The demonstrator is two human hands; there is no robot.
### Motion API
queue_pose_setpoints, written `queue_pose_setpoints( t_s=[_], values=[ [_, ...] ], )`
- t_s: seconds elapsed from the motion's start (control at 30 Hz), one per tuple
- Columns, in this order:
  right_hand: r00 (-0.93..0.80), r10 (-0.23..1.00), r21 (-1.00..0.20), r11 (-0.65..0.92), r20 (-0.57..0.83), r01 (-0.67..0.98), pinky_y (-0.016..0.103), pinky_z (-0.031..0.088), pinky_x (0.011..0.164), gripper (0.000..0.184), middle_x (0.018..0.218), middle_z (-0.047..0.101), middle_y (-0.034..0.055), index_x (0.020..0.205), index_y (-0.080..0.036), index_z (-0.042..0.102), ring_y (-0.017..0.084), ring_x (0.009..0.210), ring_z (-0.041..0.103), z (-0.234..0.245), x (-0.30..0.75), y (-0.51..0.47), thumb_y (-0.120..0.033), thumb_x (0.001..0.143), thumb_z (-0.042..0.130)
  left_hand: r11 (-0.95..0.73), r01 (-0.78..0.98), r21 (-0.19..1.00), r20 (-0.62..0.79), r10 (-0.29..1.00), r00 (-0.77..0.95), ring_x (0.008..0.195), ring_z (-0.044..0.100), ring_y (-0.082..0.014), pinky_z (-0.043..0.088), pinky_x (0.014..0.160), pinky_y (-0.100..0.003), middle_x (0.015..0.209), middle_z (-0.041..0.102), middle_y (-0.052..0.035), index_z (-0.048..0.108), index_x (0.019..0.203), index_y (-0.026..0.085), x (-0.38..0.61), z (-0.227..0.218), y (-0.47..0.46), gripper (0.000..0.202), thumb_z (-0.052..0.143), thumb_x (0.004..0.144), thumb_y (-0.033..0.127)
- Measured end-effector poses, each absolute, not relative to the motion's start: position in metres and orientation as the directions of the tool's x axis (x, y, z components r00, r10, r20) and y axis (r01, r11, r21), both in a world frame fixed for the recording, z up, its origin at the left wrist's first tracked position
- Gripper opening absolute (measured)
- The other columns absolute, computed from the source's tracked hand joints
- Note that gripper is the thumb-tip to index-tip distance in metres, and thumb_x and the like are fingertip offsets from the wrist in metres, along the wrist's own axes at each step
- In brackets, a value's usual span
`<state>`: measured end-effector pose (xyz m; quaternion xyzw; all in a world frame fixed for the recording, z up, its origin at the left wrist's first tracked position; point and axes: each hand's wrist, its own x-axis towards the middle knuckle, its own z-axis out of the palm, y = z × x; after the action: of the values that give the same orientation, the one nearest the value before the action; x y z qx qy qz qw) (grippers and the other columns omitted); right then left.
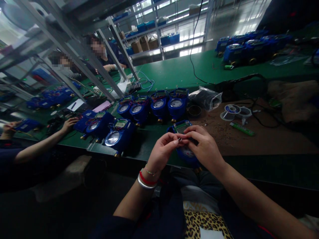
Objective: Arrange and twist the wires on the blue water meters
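My left hand [164, 148] and my right hand [203, 146] meet over a blue water meter [179, 127] at the near edge of the green bench. Both hands have fingers pinched together on something thin and small, perhaps fine wires, at the meter's top. The meter's dial is mostly hidden under my right hand. Bracelets circle my left wrist.
A row of blue meters [154, 106] stands behind, with more [109, 129] lying to the left. A solder spool [235, 111], a green pen-like tool [241, 128] and a plastic bag [205, 97] lie on a brown mat. A co-worker's hand [68, 123] touches a meter on the left.
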<state>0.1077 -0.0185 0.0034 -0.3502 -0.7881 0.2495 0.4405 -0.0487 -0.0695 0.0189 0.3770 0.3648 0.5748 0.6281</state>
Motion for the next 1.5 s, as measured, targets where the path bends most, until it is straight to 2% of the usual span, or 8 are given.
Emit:
queue_pose_setpoints(
  t_s=[0.23, 0.6, 0.83, 1.23, 1.5],
  values=[
    [-0.368, 0.756, -0.681, 0.651, 0.541, 0.335, 0.039, 0.046, 0.089, 0.010, 0.101, 0.061, 0.0068, 0.086, -0.016, 0.066, 0.023, 0.099, 0.057, 0.0027, 0.1081, -0.0178, -0.007, 0.082, 0.067, 0.039, -0.473, 0.880, -0.031, 0.999, 0.024, 0.098, 0.067, -0.0195, 0.047, 0.095, -0.031, 0.107, 0.068, -0.0097, 0.060, 0.080, 0.013, -0.0464, 0.0142, -0.0711, 0.009, 0.067, 0.082, 0.016],
    [-0.322, 0.779, -0.695, 0.626, 0.538, 0.353, 0.036, 0.046, 0.087, 0.009, 0.097, 0.062, 0.0064, 0.081, -0.015, 0.066, 0.022, 0.097, 0.057, 0.0009, 0.1069, -0.0214, -0.006, 0.082, 0.066, 0.036, -0.504, 0.863, -0.001, 0.998, 0.070, 0.103, 0.065, -0.0207, 0.046, 0.099, -0.034, 0.111, 0.066, -0.0102, 0.057, 0.078, 0.014, -0.0481, 0.0126, -0.0678, 0.010, 0.067, 0.082, 0.013],
    [-0.326, 0.773, -0.678, 0.635, 0.545, 0.370, 0.036, 0.046, 0.088, 0.008, 0.098, 0.063, 0.0072, 0.083, -0.014, 0.066, 0.022, 0.098, 0.057, 0.0000, 0.1067, -0.0216, -0.007, 0.082, 0.066, -0.003, -0.453, 0.892, 0.039, 0.997, 0.070, 0.105, 0.064, -0.0202, 0.044, 0.102, -0.034, 0.113, 0.065, -0.0097, 0.058, 0.079, 0.014, -0.0490, 0.0098, -0.0700, 0.009, 0.065, 0.084, 0.012],
    [-0.352, 0.769, -0.684, 0.637, 0.534, 0.355, 0.039, 0.046, 0.092, 0.010, 0.104, 0.062, 0.0075, 0.088, -0.016, 0.066, 0.024, 0.102, 0.056, 0.0004, 0.1086, -0.0218, -0.007, 0.083, 0.064, -0.047, -0.351, 0.935, 0.068, 0.997, 0.046, 0.100, 0.065, -0.0185, 0.048, 0.095, -0.029, 0.109, 0.065, -0.0072, 0.063, 0.078, 0.014, -0.0470, 0.0095, -0.0704, 0.008, 0.064, 0.086, 0.016],
    [-0.349, 0.773, -0.687, 0.632, 0.529, 0.359, 0.041, 0.046, 0.093, 0.011, 0.106, 0.062, 0.0074, 0.089, -0.018, 0.066, 0.024, 0.104, 0.056, 0.0010, 0.1092, -0.0222, -0.008, 0.084, 0.063, -0.030, -0.315, 0.949, 0.041, 0.999, 0.027, 0.101, 0.065, -0.0188, 0.048, 0.096, -0.030, 0.112, 0.064, -0.0076, 0.060, 0.082, 0.015, -0.0447, 0.0122, -0.0728, 0.013, 0.062, 0.090, 0.024]
  ],
)
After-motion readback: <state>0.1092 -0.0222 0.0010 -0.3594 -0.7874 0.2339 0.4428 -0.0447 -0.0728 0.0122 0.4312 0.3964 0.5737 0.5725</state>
